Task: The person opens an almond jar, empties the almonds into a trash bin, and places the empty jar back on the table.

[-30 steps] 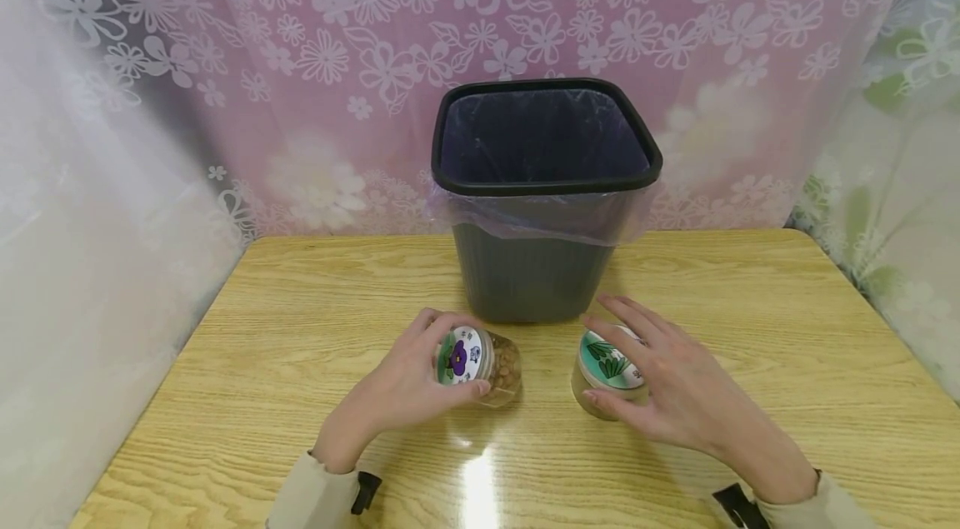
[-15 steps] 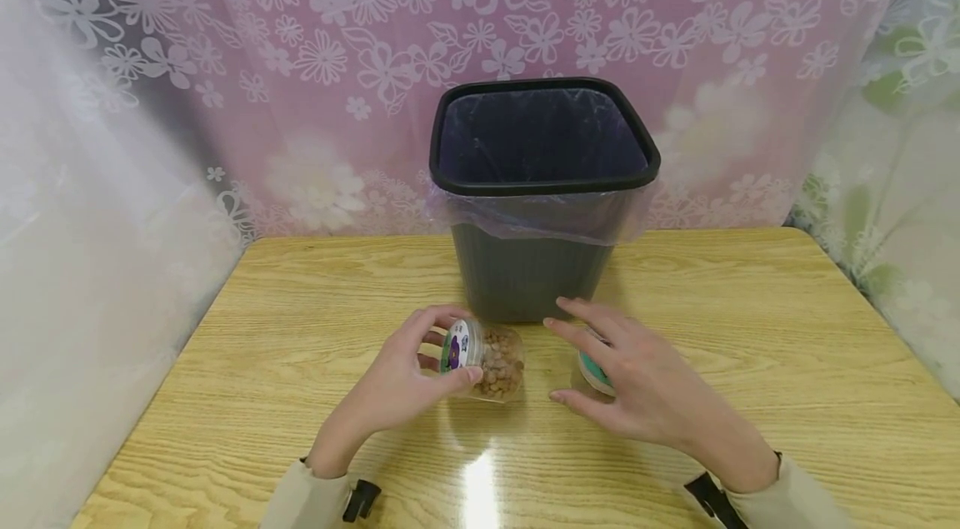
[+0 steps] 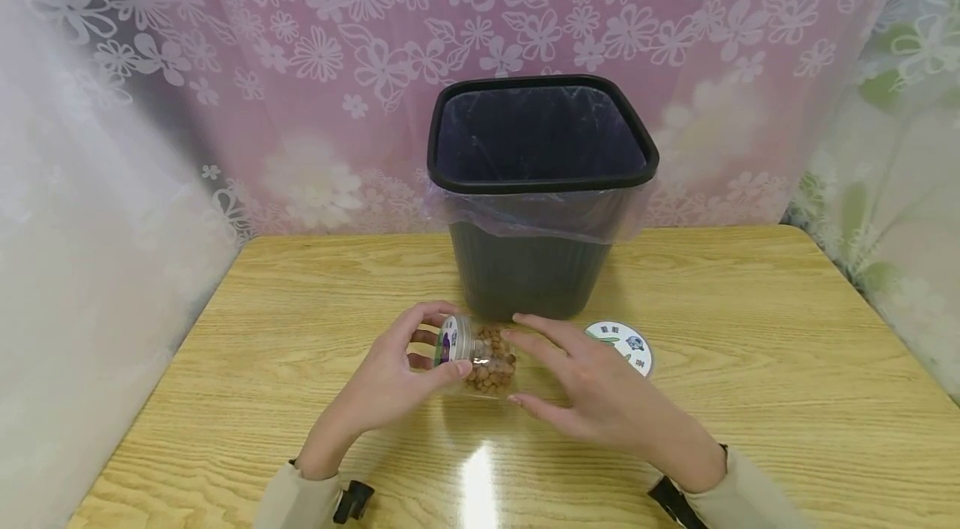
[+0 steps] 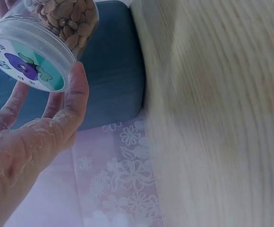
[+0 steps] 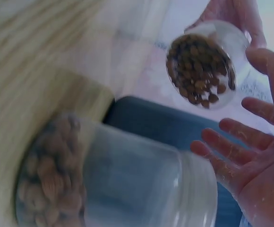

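Note:
My left hand [image 3: 397,371] grips a clear plastic jar [image 3: 487,375] around its lid end. The jar lies tilted on its side, its base toward the right, with brown seed-like pieces inside. Its lid [image 4: 28,64] bears a purple flower label in the left wrist view. Close by the base, my right hand [image 3: 600,387] has its fingers spread and relaxed, and they overlap the jar in the head view. In the right wrist view the fingers are apart from the held jar. A second jar [image 5: 132,175] stands upright beside the right hand, its body hidden from the head view.
A dark lined trash bin [image 3: 532,275] stands on the wooden table [image 3: 300,321] just behind the jars. Pink floral curtain [image 3: 337,96] hangs behind the table, with pale sheeting at both sides.
The right hand has moved left, from the second jar to the base of the held jar. The left hand has tipped its jar further onto its side and shifted slightly left.

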`<action>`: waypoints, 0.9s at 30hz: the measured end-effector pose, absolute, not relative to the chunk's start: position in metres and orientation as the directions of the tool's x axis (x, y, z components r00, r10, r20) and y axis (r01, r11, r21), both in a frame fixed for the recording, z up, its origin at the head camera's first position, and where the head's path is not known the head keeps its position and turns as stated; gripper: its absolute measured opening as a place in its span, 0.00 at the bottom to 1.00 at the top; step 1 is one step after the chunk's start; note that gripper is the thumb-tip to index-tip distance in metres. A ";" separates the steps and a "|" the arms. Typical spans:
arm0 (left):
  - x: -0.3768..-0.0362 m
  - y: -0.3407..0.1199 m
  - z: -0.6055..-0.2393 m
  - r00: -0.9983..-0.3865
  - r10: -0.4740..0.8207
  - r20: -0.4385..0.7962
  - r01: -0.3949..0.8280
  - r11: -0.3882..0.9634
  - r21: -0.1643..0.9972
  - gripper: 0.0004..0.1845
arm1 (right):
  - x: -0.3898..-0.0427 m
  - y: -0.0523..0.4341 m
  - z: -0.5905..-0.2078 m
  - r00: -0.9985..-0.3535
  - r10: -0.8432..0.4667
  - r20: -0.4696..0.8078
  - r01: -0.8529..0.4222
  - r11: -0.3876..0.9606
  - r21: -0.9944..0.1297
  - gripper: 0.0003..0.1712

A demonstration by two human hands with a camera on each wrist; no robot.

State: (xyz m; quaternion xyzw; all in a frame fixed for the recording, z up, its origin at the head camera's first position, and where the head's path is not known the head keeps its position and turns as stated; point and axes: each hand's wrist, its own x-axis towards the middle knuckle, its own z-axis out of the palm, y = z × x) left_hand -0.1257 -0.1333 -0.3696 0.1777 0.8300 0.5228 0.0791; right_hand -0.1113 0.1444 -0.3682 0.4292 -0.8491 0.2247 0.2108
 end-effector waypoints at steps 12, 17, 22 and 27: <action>-0.124 -0.138 -0.371 -0.922 0.386 0.023 0.188 0.397 0.898 0.32 | -0.106 0.120 -0.386 -0.585 -0.581 0.565 -0.789 0.568 -0.234 0.39; -0.123 -0.140 -0.377 -0.922 0.387 0.001 0.173 0.410 0.896 0.31 | -0.103 0.109 -0.392 -0.621 -0.573 0.536 -0.757 0.616 -0.219 0.44; -0.123 -0.140 -0.382 -0.926 0.375 -0.041 0.142 0.446 0.884 0.30 | -0.102 0.103 -0.395 -0.683 -0.575 0.451 -0.715 0.654 -0.248 0.44; -0.123 -0.140 -0.384 -0.928 0.364 -0.075 0.113 0.468 0.877 0.30 | -0.104 0.100 -0.397 -0.714 -0.574 0.401 -0.692 0.666 -0.279 0.46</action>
